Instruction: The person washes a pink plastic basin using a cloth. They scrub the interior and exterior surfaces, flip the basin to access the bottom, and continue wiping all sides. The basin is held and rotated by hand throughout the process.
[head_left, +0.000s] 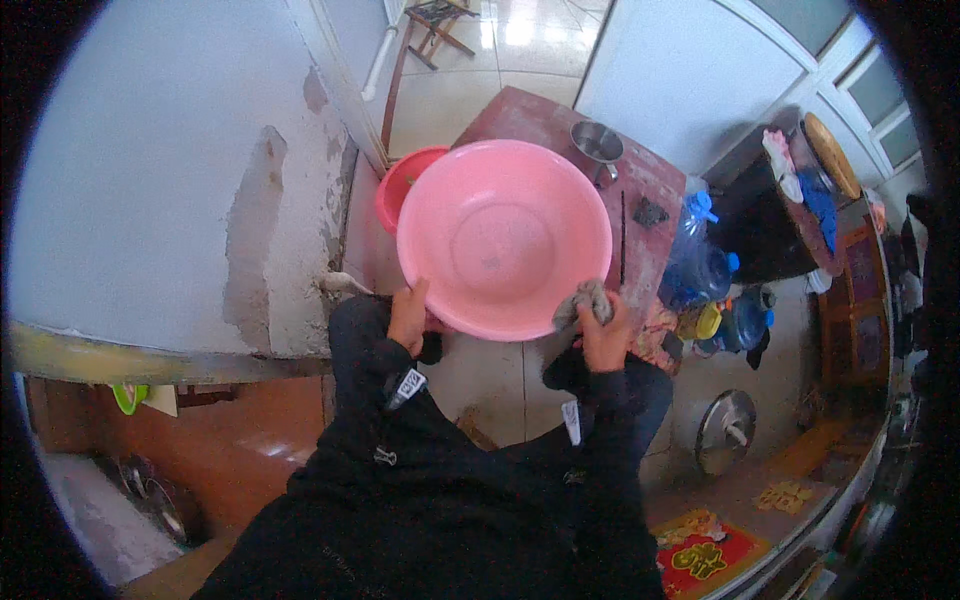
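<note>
Pink plastic washbasin: wide, round, mouth up, mid-view, above the left part of a worn red table and jutting past its near edge toward the knees. Cannot tell whether resting on the tabletop or held clear of it.

Left hand: clasped on the near-left rim, fingers partly hidden. Right hand: at the near-right rim, closed round a crumpled grey cloth, pinched in the fingers and bunched against the edge.

Behind the washbasin, to the left: smaller red basin, largely covered. On the table, beyond the washbasin to the right: metal mug, handle toward the near side. Nearer: thin dark stick, lying lengthwise; beside it, dark crumpled scrap.

Right of the table: blue-tinted water bottles. Farther right and nearer, on the tiled floor: round metal lid, knob outward. At left: white wall, plaster peeling. Far end: folding stool.
</note>
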